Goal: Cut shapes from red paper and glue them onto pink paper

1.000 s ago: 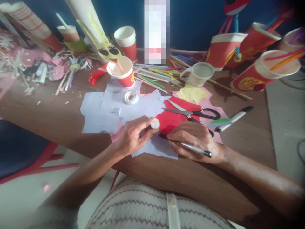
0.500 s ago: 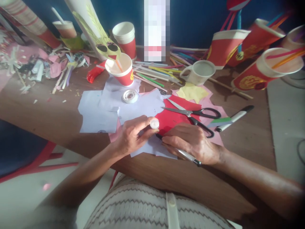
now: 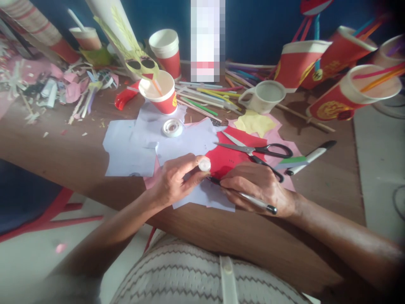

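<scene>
Between thumb and forefinger, my left hand [image 3: 177,179] pinches a small round white cap [image 3: 204,164]. My right hand [image 3: 253,188] is closed around a pen [image 3: 257,202] with a clear barrel and black ends; its tip points left, just below the cap. Whether tip and cap touch, I cannot tell. Beneath both hands lie pale blue-white paper [image 3: 186,143] and a red sheet [image 3: 228,156]. Black-handled scissors [image 3: 251,150] rest with blades parted on the red sheet, just beyond my right hand. A white ring-shaped piece [image 3: 172,128] sits on the pale paper.
A red-and-white paper cup [image 3: 163,99] stands behind the paper, near scattered straws [image 3: 209,99] and a white mug [image 3: 267,95]. A marker [image 3: 311,158] lies at right, below several decorated cups [image 3: 351,97]. Paper scraps [image 3: 69,88] heap at left. The table's front edge runs below my hands.
My right hand has shifted slightly right with the pen, so the pen's tip sits a little farther from my left fingers. My left hand keeps its hold on the cap.
</scene>
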A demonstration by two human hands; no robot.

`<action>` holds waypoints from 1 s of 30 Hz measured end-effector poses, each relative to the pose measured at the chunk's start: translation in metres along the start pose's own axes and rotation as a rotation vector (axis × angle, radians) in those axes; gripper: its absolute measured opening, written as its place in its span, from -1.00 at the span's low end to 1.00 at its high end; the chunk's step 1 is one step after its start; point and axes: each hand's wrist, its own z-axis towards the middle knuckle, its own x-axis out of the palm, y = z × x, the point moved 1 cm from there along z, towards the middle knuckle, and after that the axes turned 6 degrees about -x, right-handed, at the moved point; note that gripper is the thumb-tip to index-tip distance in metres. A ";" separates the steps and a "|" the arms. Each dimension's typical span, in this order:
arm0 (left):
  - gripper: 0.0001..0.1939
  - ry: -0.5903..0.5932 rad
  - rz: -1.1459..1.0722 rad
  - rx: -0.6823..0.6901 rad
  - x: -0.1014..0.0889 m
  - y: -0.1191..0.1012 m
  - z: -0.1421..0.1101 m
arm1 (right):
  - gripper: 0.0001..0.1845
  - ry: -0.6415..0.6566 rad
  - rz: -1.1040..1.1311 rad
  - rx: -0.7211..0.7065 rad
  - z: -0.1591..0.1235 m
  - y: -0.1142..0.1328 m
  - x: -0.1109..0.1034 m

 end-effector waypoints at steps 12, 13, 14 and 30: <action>-0.87 0.006 0.008 0.012 0.000 -0.001 0.000 | -0.90 -0.096 -0.032 0.110 0.000 -0.008 -0.007; -0.87 0.002 0.011 0.014 0.000 0.000 0.000 | -0.89 -0.095 -0.052 0.107 0.001 -0.007 -0.008; -0.87 0.001 0.013 0.012 0.000 0.000 0.000 | -0.88 -0.090 -0.074 0.106 0.003 -0.007 -0.009; -0.88 -0.008 0.037 0.016 0.000 0.001 -0.001 | -0.88 -0.050 0.091 0.336 0.013 -0.019 -0.006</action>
